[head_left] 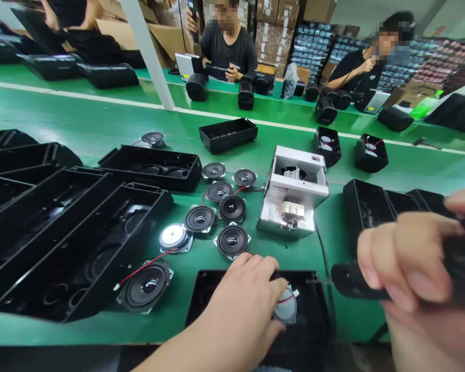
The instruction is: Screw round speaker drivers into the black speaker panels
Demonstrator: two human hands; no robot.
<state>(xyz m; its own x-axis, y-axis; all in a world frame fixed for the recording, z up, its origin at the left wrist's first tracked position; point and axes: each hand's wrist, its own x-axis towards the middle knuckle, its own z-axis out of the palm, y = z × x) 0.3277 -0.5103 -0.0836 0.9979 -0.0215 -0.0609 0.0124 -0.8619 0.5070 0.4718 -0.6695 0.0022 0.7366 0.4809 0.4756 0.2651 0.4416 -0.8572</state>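
My left hand [248, 299] reaches into a black speaker box [312, 330] at the front edge of the table. Its fingers and thumb curl around the left side of a round speaker [285, 311], which lies back side up in the box with a red wire and white plug. My right hand [411, 258] is wrapped around a black electric screwdriver [358, 280]. The screwdriver points left, its thin bit above the box's right side, apart from the speaker. Part of the right hand is blurred.
Loose speakers [232, 240] lie beyond the box, beside a silver screw feeder [290, 196]. Long black housings [96, 248] fill the left; another housing [366, 206] stands at right. A cable [325, 253] runs past the feeder. Co-workers [232, 49] sit across the green table.
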